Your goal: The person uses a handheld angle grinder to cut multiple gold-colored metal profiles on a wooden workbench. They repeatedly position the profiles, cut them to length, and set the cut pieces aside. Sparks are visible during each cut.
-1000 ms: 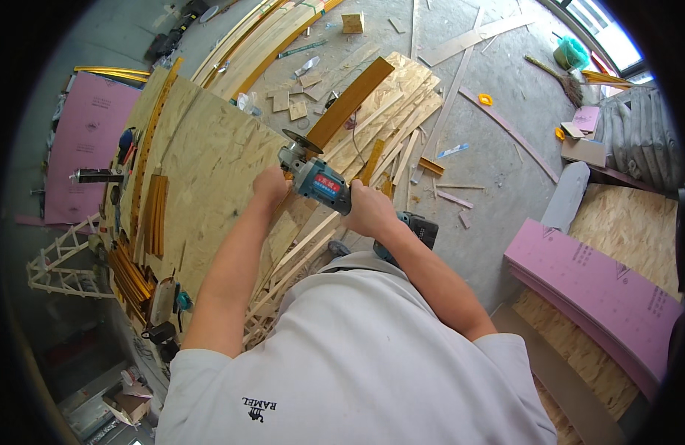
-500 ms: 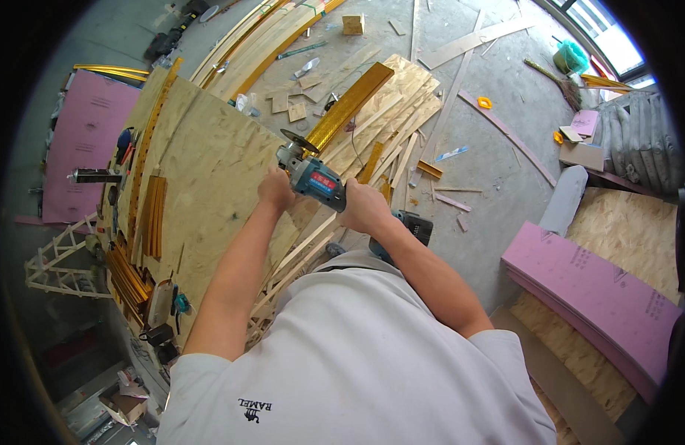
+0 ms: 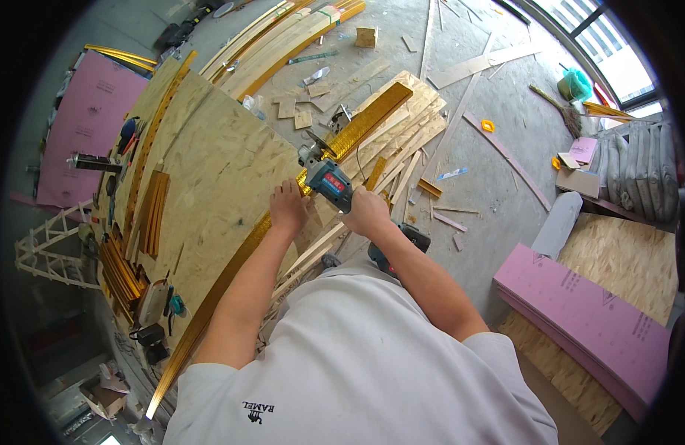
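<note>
In my right hand point(image 3: 368, 213) is a blue-green cordless angle grinder point(image 3: 332, 183), its handle gripped and its dark battery point(image 3: 411, 241) below the wrist. The grinder's disc point(image 3: 319, 141) stands over a shiny golden trim strip point(image 3: 376, 117). My left hand point(image 3: 288, 209), fingers bent, holds golden trim on the near side of the grinder, by the edge of a large wood-strand board point(image 3: 224, 163). Golden trim also runs along my left forearm toward the lower left. Whether the near and far lengths are one piece is hidden by the grinder.
Several wood strips and boards point(image 3: 413, 119) lie beyond the grinder. Long planks point(image 3: 290, 44) lie at the far left. Pink foam boards point(image 3: 580, 319) are stacked at the right. Tools and golden offcuts point(image 3: 123, 274) lie on the left; scraps point(image 3: 450, 221) litter the concrete floor.
My left hand has left the grinder's head and moved onto the golden trim. A long golden length now shows beside my left forearm. The grinder has shifted slightly, still in my right hand.
</note>
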Demonstrator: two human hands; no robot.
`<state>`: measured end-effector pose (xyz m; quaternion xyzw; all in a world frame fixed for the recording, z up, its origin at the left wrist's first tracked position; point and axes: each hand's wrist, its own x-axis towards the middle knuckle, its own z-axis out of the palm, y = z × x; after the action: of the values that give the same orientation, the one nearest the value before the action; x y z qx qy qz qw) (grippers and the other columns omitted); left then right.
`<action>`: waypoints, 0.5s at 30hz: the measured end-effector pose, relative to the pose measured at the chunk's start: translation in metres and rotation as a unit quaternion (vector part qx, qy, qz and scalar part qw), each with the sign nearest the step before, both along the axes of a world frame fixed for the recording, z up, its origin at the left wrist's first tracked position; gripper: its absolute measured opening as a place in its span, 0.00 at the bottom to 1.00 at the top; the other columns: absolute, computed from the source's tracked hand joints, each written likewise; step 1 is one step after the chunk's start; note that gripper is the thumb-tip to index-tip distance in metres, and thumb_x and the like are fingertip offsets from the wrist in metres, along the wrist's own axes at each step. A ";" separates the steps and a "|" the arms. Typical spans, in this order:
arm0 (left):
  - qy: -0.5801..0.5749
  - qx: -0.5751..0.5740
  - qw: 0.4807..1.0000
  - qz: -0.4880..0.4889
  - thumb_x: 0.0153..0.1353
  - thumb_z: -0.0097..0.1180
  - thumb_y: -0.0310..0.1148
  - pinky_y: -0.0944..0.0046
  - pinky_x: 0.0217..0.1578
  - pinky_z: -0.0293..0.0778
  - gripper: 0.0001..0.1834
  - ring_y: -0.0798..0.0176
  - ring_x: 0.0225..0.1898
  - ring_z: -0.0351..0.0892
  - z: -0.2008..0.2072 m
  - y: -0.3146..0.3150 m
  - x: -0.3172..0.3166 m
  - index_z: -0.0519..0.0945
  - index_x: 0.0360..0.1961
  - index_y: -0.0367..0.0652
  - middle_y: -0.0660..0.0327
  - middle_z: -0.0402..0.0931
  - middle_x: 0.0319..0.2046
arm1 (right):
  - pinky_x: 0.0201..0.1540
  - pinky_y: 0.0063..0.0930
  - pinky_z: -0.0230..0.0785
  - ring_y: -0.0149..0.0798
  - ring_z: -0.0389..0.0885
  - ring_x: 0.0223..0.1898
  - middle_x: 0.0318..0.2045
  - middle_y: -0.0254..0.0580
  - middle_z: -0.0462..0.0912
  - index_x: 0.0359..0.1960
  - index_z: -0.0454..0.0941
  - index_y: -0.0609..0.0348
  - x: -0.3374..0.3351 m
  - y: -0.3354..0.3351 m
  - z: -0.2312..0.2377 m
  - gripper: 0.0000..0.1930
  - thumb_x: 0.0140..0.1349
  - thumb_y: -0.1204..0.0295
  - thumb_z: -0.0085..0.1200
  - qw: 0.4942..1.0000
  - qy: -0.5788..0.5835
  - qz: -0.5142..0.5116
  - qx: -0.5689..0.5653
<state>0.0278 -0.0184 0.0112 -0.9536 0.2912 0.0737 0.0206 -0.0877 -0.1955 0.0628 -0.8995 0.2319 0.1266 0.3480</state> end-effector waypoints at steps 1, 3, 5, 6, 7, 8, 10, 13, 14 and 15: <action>0.003 0.005 1.000 -0.003 0.60 0.59 0.45 0.53 0.52 0.68 0.38 0.51 0.54 0.70 -0.001 0.000 0.002 0.63 0.65 0.32 0.53 0.69 0.54 | 0.44 0.45 0.77 0.58 0.84 0.41 0.34 0.63 0.83 0.37 0.75 0.71 0.001 0.000 0.001 0.20 0.45 0.68 0.63 1.000 0.003 0.005 -0.003; 0.009 0.015 1.000 -0.011 0.60 0.60 0.45 0.53 0.52 0.67 0.38 0.52 0.54 0.69 0.003 -0.002 0.003 0.63 0.65 0.32 0.54 0.69 0.54 | 0.44 0.45 0.77 0.59 0.84 0.40 0.34 0.63 0.83 0.36 0.76 0.71 0.004 0.001 -0.003 0.19 0.45 0.68 0.63 1.000 0.007 0.010 -0.011; 0.005 0.026 1.000 -0.006 0.60 0.59 0.44 0.53 0.53 0.68 0.35 0.52 0.54 0.69 0.007 -0.006 0.000 0.65 0.63 0.34 0.54 0.70 0.52 | 0.44 0.46 0.77 0.59 0.84 0.40 0.34 0.63 0.83 0.35 0.76 0.70 0.005 0.002 -0.003 0.19 0.45 0.68 0.63 1.000 0.010 0.014 -0.017; 0.003 0.031 0.999 -0.003 0.61 0.59 0.43 0.53 0.53 0.68 0.33 0.51 0.55 0.69 0.008 -0.007 0.000 0.65 0.62 0.35 0.54 0.70 0.52 | 0.44 0.46 0.77 0.59 0.84 0.40 0.34 0.63 0.83 0.35 0.76 0.70 0.006 0.003 0.000 0.18 0.45 0.68 0.63 1.000 0.011 0.015 -0.018; 0.000 0.030 1.000 -0.008 0.60 0.60 0.44 0.53 0.53 0.67 0.35 0.52 0.54 0.69 0.006 -0.006 0.001 0.65 0.62 0.34 0.54 0.70 0.51 | 0.44 0.46 0.77 0.59 0.84 0.40 0.34 0.62 0.83 0.35 0.77 0.70 0.006 0.004 0.001 0.18 0.45 0.68 0.63 1.000 0.012 0.017 -0.020; -0.003 0.029 0.999 -0.013 0.60 0.60 0.44 0.53 0.52 0.67 0.36 0.52 0.54 0.68 0.005 -0.005 0.002 0.65 0.63 0.33 0.55 0.69 0.51 | 0.44 0.46 0.77 0.59 0.84 0.40 0.35 0.63 0.83 0.35 0.77 0.70 0.006 0.005 0.002 0.18 0.45 0.69 0.62 1.000 0.015 0.017 -0.019; -0.002 0.023 1.000 -0.017 0.59 0.61 0.45 0.53 0.51 0.67 0.37 0.53 0.53 0.68 0.001 -0.004 0.003 0.64 0.63 0.33 0.55 0.69 0.51 | 0.45 0.46 0.76 0.60 0.83 0.41 0.35 0.63 0.83 0.35 0.77 0.70 0.006 0.007 0.002 0.18 0.45 0.69 0.62 0.999 0.023 0.017 -0.016; -0.003 0.007 1.000 -0.019 0.58 0.61 0.44 0.52 0.50 0.66 0.36 0.53 0.52 0.68 0.002 -0.004 0.002 0.65 0.61 0.33 0.55 0.69 0.50 | 0.45 0.46 0.76 0.60 0.83 0.41 0.36 0.64 0.83 0.35 0.77 0.69 0.005 0.007 -0.005 0.17 0.45 0.70 0.61 1.000 0.013 0.001 -0.018; -0.012 -0.001 1.000 -0.022 0.58 0.62 0.44 0.52 0.50 0.66 0.35 0.53 0.52 0.68 0.001 -0.003 0.002 0.66 0.60 0.34 0.55 0.69 0.50 | 0.45 0.46 0.76 0.60 0.83 0.41 0.36 0.64 0.83 0.35 0.77 0.69 0.005 0.008 -0.005 0.16 0.46 0.70 0.61 1.000 0.011 -0.001 -0.017; -0.022 -0.010 0.999 -0.025 0.58 0.62 0.44 0.52 0.50 0.66 0.34 0.53 0.52 0.68 0.000 -0.001 0.002 0.67 0.59 0.34 0.55 0.69 0.49 | 0.45 0.46 0.76 0.60 0.83 0.42 0.36 0.64 0.83 0.35 0.77 0.69 0.005 0.009 -0.004 0.16 0.46 0.70 0.61 1.000 0.010 -0.003 -0.016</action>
<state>0.0293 -0.0199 0.0111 -0.9476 0.3152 0.0493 0.0191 -0.0831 -0.1865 0.0584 -0.9030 0.2400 0.1307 0.3316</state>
